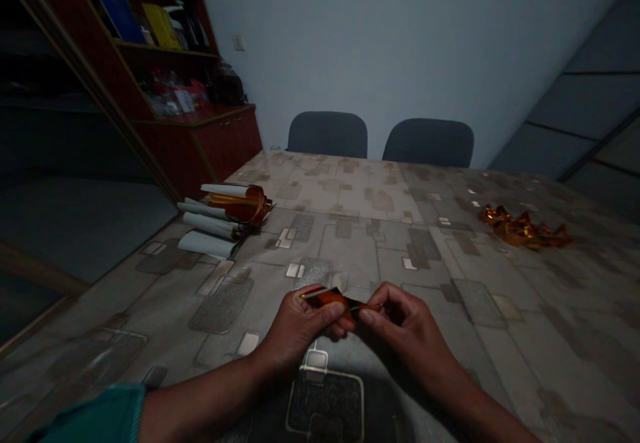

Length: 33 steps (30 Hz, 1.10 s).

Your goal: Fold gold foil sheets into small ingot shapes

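Just above the near part of the table, a partly folded piece of shiny gold foil paper (320, 294) is held between my two hands. My left hand (313, 316) grips its left part, the thumb pressed on top and the fingers beneath. At the paper's right end, my right hand (400, 320) pinches it between thumb and fingertips. My fingers hide some of the folds. On the left side of the table lies a loose pile of curled foil sheets (240, 206) with pale backs. Several folded gold foil pieces (525, 230) sit in a cluster at the right.
A patterned cloth covers the table (350, 243). Beyond its far edge stand two dark chairs, one left (327, 134) and one right (429, 142), against a pale wall (400, 43). A reddish wooden cabinet (225, 143) with filled shelves stands at the back left.
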### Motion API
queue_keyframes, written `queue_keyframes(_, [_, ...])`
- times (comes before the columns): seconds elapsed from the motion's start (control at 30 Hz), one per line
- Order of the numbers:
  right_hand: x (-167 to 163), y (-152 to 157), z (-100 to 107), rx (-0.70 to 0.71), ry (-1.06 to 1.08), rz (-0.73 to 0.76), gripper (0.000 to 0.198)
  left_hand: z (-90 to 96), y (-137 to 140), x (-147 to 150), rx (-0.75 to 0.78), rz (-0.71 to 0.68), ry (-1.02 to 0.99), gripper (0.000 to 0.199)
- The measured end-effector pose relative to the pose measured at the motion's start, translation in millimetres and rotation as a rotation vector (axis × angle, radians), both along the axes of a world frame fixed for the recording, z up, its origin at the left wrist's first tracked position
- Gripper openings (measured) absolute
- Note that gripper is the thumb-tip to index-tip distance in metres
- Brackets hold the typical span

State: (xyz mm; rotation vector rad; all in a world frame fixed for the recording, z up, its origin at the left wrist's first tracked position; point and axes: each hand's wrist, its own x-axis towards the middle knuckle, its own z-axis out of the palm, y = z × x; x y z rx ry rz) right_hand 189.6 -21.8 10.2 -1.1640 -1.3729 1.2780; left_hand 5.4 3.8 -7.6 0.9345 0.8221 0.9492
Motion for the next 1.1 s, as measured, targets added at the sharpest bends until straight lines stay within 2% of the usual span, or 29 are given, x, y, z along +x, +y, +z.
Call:
queue_keyframes(0.33, [1.2, 1.9, 5.2, -0.029, 0.064, 0.134, 0.03, -1.5, 1.0, -0.8, 0.017, -0.032, -0.016, 0.032])
queue_keyframes(0.53, [-3.6, -0.1, 4.0, -0.077, 0.106, 0.093, 0.027, 0.9, 2.0, 1.7, 0.044, 0.069, -0.027, 0.048])
queue_keyframes(0.67, [-8.4, -0.6, 5.3, -0.073, 0.183, 0.1, 0.025, 1.4, 1.6, 3.0, 0.093, 0.139, 0.006, 0.051])
queue_keyframes(0.77, [-10.4, -1.7, 5.4, -0.054, 0.142, 0.073, 0.022, 4.0, 0.4, 3.8, 0.118, 0.209, 0.056, 0.052])
queue_keyframes(0.83, [-11.1, -2.6, 4.9, -0.034, 0.077, 0.021, 0.02, 6.9, 0.1, 3.6, 0.169, 0.254, 0.105, 0.049])
queue_keyframes(0.9, [-11.4, -3.2, 4.6, -0.005, 0.014, -0.022, 0.018, 9.8, 0.0, 2.6, 0.265, 0.273, 0.187, 0.037])
queue_keyframes(1.03, [-10.8, -2.8, 6.2, 0.083, -0.103, -0.056, 0.011, 12.7, -1.2, -0.1, 0.451, 0.195, 0.319, 0.007])
queue_keyframes(1.07, [-10.5, -2.3, 6.7, 0.1, -0.119, -0.061, 0.01, 12.5, -1.8, -0.5, 0.512, 0.178, 0.35, 0.003])
queue_keyframes(1.1, [-10.1, -1.9, 7.0, 0.111, -0.124, -0.063, 0.009, 11.8, -2.4, -0.7, 0.589, 0.171, 0.394, 0.009])
